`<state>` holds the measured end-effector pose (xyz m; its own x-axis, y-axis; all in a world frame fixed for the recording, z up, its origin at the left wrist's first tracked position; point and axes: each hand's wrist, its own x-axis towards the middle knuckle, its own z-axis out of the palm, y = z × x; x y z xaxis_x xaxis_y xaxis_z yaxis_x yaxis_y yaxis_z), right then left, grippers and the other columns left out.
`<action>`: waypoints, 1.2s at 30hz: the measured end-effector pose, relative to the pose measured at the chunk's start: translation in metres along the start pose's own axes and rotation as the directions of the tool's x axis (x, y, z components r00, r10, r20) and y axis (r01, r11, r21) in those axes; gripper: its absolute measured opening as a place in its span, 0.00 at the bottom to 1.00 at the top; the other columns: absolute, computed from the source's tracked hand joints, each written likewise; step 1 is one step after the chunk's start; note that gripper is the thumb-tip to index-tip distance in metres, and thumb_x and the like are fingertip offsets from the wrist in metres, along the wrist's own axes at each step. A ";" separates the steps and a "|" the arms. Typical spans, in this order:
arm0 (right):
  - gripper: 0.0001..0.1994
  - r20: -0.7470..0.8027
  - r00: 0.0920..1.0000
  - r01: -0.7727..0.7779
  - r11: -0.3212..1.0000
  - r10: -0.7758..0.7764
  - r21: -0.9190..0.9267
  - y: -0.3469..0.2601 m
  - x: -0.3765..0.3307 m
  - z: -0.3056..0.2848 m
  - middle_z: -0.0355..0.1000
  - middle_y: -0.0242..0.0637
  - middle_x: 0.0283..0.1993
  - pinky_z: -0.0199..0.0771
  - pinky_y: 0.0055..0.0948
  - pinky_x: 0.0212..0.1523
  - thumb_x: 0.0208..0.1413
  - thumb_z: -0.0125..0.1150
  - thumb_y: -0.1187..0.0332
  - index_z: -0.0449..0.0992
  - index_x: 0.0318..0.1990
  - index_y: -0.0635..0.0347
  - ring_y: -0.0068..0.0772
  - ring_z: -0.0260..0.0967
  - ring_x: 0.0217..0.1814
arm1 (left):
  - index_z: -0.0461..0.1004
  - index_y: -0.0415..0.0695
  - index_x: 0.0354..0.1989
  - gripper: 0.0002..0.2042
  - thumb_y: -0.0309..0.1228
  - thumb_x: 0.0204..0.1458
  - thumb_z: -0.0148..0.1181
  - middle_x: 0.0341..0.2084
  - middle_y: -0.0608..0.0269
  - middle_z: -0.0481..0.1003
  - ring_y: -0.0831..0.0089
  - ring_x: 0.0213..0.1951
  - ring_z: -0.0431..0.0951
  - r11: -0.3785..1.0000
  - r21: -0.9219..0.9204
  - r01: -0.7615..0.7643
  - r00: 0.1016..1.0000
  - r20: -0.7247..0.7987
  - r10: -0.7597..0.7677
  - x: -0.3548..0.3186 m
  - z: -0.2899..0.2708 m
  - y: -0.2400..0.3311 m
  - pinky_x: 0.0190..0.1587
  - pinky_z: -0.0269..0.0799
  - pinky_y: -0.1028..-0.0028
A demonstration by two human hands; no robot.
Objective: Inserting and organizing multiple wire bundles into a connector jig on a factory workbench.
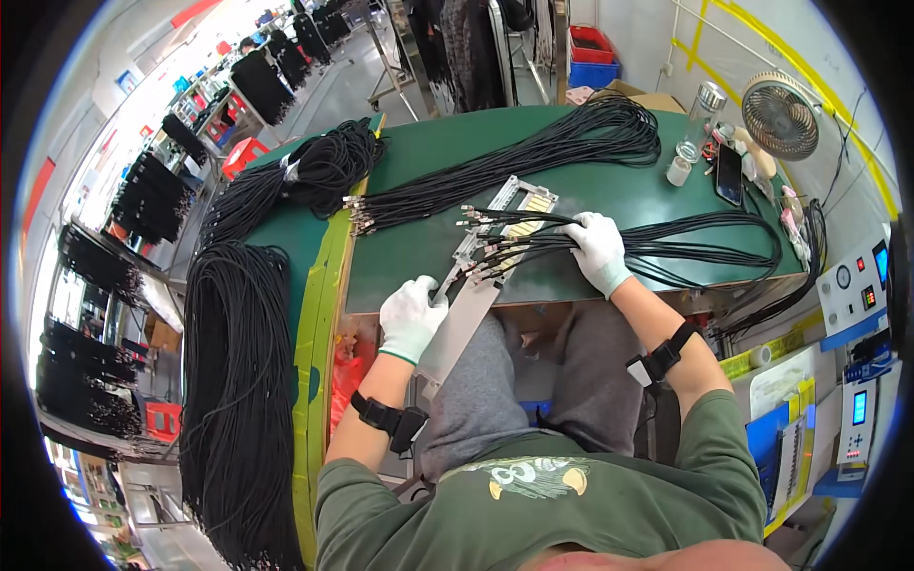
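My right hand [598, 252], in a white glove, is closed around a bundle of black cables [700, 233]. The cables loop away to the right, and their metal connector ends [486, 257] fan out left of the hand. Under those ends lies a long, pale metal fixture [468, 319], tilted across the table's front edge, with yellowish strips on its far part. My left hand [412, 316], also gloved, is beside the fixture's left edge with its fingers curled. Whatever its fingertips hold, if anything, is too small to make out.
The green table [428, 152] carries another long cable bundle [514, 157] at the back. More black cables [238, 362] hang at the left, beyond a yellow-taped edge [324, 285]. A fan [781, 114], a glass bottle [703, 114] and a phone [728, 174] stand or lie at the right.
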<state>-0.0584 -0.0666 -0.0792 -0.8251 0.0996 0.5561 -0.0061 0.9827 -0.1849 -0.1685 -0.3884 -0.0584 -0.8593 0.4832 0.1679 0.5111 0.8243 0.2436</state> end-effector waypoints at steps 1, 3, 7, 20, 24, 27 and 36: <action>0.20 0.000 1.000 -0.003 1.000 0.003 0.004 0.001 0.000 0.000 0.72 0.36 0.44 0.67 0.39 0.50 0.37 0.67 0.75 0.79 0.43 0.49 0.43 0.68 0.49 | 0.79 0.50 0.34 0.12 0.43 0.49 0.65 0.29 0.58 0.80 0.59 0.34 0.81 0.999 -0.031 0.010 1.000 -0.014 -0.011 -0.001 0.001 0.000 0.37 0.75 0.63; 0.20 0.010 1.000 0.015 1.000 -0.015 0.006 -0.001 0.003 0.003 0.72 0.36 0.44 0.67 0.39 0.49 0.37 0.67 0.75 0.79 0.43 0.50 0.43 0.68 0.49 | 0.79 0.50 0.34 0.12 0.43 0.49 0.65 0.29 0.58 0.80 0.58 0.34 0.81 0.998 -0.064 0.024 0.999 -0.029 -0.026 -0.003 0.003 -0.002 0.37 0.75 0.63; 0.20 -0.002 0.999 0.047 0.999 -0.047 0.012 -0.009 0.009 0.005 0.72 0.36 0.43 0.67 0.39 0.48 0.37 0.67 0.74 0.79 0.43 0.50 0.43 0.68 0.48 | 0.79 0.49 0.35 0.12 0.43 0.49 0.65 0.29 0.58 0.80 0.57 0.34 0.81 0.998 -0.056 0.036 0.999 -0.019 -0.037 -0.004 0.005 -0.008 0.37 0.75 0.62; 0.20 0.185 0.982 0.059 0.993 -0.040 -0.102 0.024 0.000 -0.014 0.72 0.38 0.43 0.69 0.40 0.49 0.41 0.69 0.68 0.80 0.46 0.48 0.44 0.69 0.47 | 0.73 0.51 0.56 0.25 0.39 0.47 0.64 0.23 0.60 0.77 0.59 0.29 0.79 0.969 -0.245 -0.003 1.000 -0.007 0.002 -0.062 0.019 0.020 0.37 0.76 0.60; 0.19 0.252 0.963 0.108 0.994 -0.097 -0.030 0.029 0.002 -0.015 0.73 0.39 0.43 0.70 0.39 0.49 0.44 0.70 0.65 0.80 0.47 0.48 0.46 0.70 0.47 | 0.69 0.51 0.62 0.30 0.39 0.47 0.63 0.26 0.57 0.76 0.57 0.30 0.79 0.954 -0.294 0.057 0.993 0.116 -0.023 -0.080 0.020 0.028 0.36 0.76 0.59; 0.18 0.259 0.958 0.119 0.992 -0.125 0.040 0.037 0.008 -0.021 0.74 0.40 0.44 0.71 0.40 0.49 0.46 0.70 0.61 0.81 0.48 0.49 0.47 0.71 0.47 | 0.68 0.49 0.62 0.30 0.40 0.47 0.64 0.30 0.55 0.77 0.55 0.33 0.79 0.944 -0.320 0.081 0.985 0.169 -0.028 -0.072 0.006 0.035 0.38 0.76 0.59; 0.28 0.402 0.911 -0.306 0.804 0.092 0.509 0.041 0.031 -0.021 0.74 0.45 0.52 0.70 0.41 0.55 0.50 0.68 0.51 0.75 0.55 0.57 0.49 0.70 0.53 | 0.68 0.42 0.63 0.29 0.43 0.54 0.63 0.51 0.48 0.72 0.52 0.54 0.72 0.928 -0.302 -0.218 0.931 -0.348 0.105 -0.001 0.024 0.018 0.55 0.70 0.63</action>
<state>-0.0726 -0.0196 -0.0527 -0.9792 0.1187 0.1643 -0.0402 0.6807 -0.7315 -0.1592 -0.3667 -0.0773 -0.7393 0.4340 0.5148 0.6678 0.5705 0.4781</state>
